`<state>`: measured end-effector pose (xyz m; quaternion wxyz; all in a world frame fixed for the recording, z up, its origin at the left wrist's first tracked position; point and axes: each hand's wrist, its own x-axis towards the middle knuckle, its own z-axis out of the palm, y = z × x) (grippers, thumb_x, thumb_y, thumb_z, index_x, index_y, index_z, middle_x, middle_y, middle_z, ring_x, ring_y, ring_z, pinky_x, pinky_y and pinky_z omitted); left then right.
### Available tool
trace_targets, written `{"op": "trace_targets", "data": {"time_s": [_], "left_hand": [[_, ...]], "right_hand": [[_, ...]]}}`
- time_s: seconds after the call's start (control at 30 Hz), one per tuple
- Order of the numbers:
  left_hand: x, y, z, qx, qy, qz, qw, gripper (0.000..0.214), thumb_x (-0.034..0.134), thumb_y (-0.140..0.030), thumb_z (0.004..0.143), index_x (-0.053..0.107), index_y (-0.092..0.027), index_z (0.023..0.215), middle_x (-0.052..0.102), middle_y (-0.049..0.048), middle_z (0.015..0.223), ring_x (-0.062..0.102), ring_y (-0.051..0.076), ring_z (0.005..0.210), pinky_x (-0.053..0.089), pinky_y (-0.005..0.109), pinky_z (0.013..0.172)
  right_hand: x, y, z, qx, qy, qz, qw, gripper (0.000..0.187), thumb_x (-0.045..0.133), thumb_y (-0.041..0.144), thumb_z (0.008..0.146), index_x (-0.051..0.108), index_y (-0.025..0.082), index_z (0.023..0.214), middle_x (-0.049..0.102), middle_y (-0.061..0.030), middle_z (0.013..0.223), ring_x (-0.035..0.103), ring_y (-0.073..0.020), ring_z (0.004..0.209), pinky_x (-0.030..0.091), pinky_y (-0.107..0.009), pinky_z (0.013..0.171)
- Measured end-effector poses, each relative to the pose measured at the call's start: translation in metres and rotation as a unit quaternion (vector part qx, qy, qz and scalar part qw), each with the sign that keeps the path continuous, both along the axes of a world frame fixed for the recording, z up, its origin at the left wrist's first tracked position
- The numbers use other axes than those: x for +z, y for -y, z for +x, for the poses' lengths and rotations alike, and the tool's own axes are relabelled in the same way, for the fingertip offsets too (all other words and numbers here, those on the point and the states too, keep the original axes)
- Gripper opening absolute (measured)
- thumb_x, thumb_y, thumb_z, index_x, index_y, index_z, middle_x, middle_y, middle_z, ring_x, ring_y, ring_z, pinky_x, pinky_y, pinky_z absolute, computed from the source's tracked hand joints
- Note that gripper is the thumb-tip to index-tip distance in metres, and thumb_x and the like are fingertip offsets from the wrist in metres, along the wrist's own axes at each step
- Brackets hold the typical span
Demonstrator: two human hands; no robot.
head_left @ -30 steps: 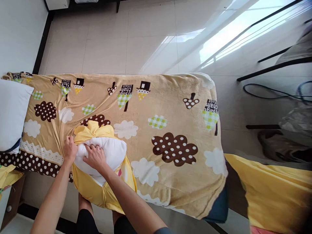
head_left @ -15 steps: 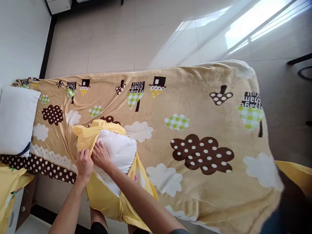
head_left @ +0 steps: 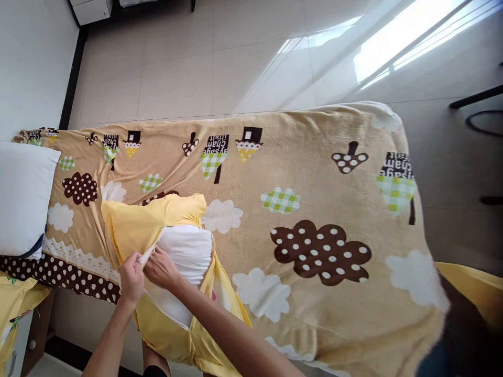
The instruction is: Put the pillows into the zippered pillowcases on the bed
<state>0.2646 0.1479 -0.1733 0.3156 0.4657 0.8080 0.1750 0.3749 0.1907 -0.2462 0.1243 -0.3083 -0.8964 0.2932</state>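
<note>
Now cover (head_left: 135, 222)'s left flap lies flatter, wider; insert (head_left: 186, 248) still partly bare. Left hand (head_left: 131, 277): fingers pinching cover edge. Right hand (head_left: 161, 268): fingers curled there, grip hidden.

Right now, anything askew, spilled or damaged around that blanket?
Slightly askew: the patterned blanket is rucked into creases between the white pillow and the yellow cover, while its middle lies flatter. No spill or damage shows.
</note>
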Motion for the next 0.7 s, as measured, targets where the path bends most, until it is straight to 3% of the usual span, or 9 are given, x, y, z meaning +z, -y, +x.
{"op": "trace_targets", "data": {"time_s": [0.07, 0.17, 0.3, 0.37, 0.47, 0.53, 0.57, 0.63, 0.7], "left_hand": [[-0.002, -0.011, -0.008, 0.003, 0.028, 0.001, 1.0, 0.017, 0.031, -0.02, 0.081, 0.036, -0.023, 0.065, 0.041, -0.0013, 0.058, 0.04, 0.015, 0.056, 0.032, 0.026, 0.058], [-0.008, -0.03, 0.004, -0.058, 0.06, -0.017, 0.996, 0.023, 0.039, -0.033, 0.086, 0.034, -0.023, 0.066, 0.038, -0.0029, 0.058, 0.037, 0.014, 0.056, 0.029, 0.026, 0.058], [-0.008, -0.041, 0.044, -0.129, 0.066, -0.062, 0.987, 0.038, 0.04, -0.044, 0.09, 0.033, -0.022, 0.06, 0.037, -0.0029, 0.054, 0.033, 0.013, 0.055, 0.025, 0.028, 0.058], [-0.004, -0.039, 0.046, -0.146, 0.1, -0.069, 0.982, 0.041, 0.039, -0.046, 0.091, 0.033, -0.021, 0.059, 0.035, -0.0035, 0.053, 0.033, 0.012, 0.053, 0.025, 0.028, 0.056], [0.0, -0.03, 0.005, -0.095, 0.108, -0.05, 0.988, 0.043, 0.039, -0.051, 0.091, 0.039, -0.021, 0.061, 0.041, -0.0025, 0.057, 0.041, 0.012, 0.057, 0.033, 0.026, 0.057], [-0.008, -0.017, -0.037, -0.029, 0.076, -0.009, 0.997, 0.04, 0.04, -0.054, 0.09, 0.051, -0.02, 0.071, 0.055, 0.0026, 0.075, 0.054, 0.016, 0.073, 0.043, 0.027, 0.067], [-0.016, -0.007, -0.056, 0.014, 0.06, 0.007, 0.998, 0.038, 0.042, -0.054, 0.089, 0.057, -0.02, 0.084, 0.06, 0.0064, 0.091, 0.058, 0.02, 0.088, 0.046, 0.029, 0.075], [-0.038, 0.019, -0.074, 0.113, 0.054, -0.008, 0.992, 0.043, 0.042, -0.056, 0.088, 0.057, -0.021, 0.109, 0.058, 0.0121, 0.118, 0.056, 0.026, 0.112, 0.049, 0.036, 0.088], [-0.065, 0.045, -0.064, 0.178, 0.088, -0.075, 0.977, 0.048, 0.037, -0.055, 0.088, 0.054, -0.022, 0.118, 0.059, 0.0136, 0.12, 0.055, 0.028, 0.119, 0.051, 0.041, 0.092]], "right_hand": [[-0.001, 0.013, 0.031, -0.049, 0.009, 0.021, 0.999, 0.044, 0.043, 0.028, 0.097, 0.049, 0.022, 0.14, 0.047, -0.0094, 0.147, 0.039, -0.0218, 0.137, 0.03, -0.044, 0.114], [-0.017, 0.014, 0.054, -0.145, 0.049, 0.019, 0.988, 0.057, 0.049, 0.035, 0.094, 0.039, 0.018, 0.148, 0.033, -0.0141, 0.156, 0.025, -0.0272, 0.146, 0.019, -0.052, 0.117], [-0.041, -0.022, 0.03, -0.115, 0.075, -0.086, 0.987, 0.053, 0.053, 0.031, 0.089, 0.051, 0.015, 0.139, 0.052, -0.0199, 0.141, 0.042, -0.0313, 0.135, 0.023, -0.054, 0.115], [-0.041, -0.039, 0.024, -0.11, 0.076, -0.11, 0.985, 0.051, 0.053, 0.028, 0.088, 0.054, 0.011, 0.137, 0.058, -0.0213, 0.133, 0.048, -0.0328, 0.129, 0.024, -0.053, 0.114], [-0.034, -0.034, 0.052, -0.084, 0.035, -0.101, 0.991, 0.055, 0.056, 0.032, 0.087, 0.052, 0.015, 0.14, 0.052, -0.0172, 0.142, 0.043, -0.0294, 0.135, 0.025, -0.047, 0.116], [-0.035, -0.013, 0.09, -0.124, -0.027, -0.143, 0.981, 0.051, 0.053, 0.037, 0.089, 0.054, 0.021, 0.137, 0.053, -0.0126, 0.141, 0.045, -0.0251, 0.134, 0.032, -0.045, 0.113], [-0.039, -0.001, 0.111, -0.201, -0.055, -0.188, 0.96, 0.048, 0.05, 0.041, 0.09, 0.058, 0.023, 0.133, 0.058, -0.0121, 0.137, 0.05, -0.0244, 0.13, 0.037, -0.045, 0.11], [-0.053, 0.019, 0.144, -0.409, -0.079, -0.285, 0.863, 0.051, 0.049, 0.051, 0.086, 0.064, 0.019, 0.123, 0.065, -0.0151, 0.124, 0.059, -0.0278, 0.119, 0.046, -0.047, 0.101], [-0.066, 0.029, 0.157, -0.509, -0.086, -0.374, 0.771, 0.059, 0.055, 0.06, 0.077, 0.067, 0.016, 0.114, 0.071, -0.0157, 0.11, 0.066, -0.0311, 0.104, 0.053, -0.047, 0.089]]}}
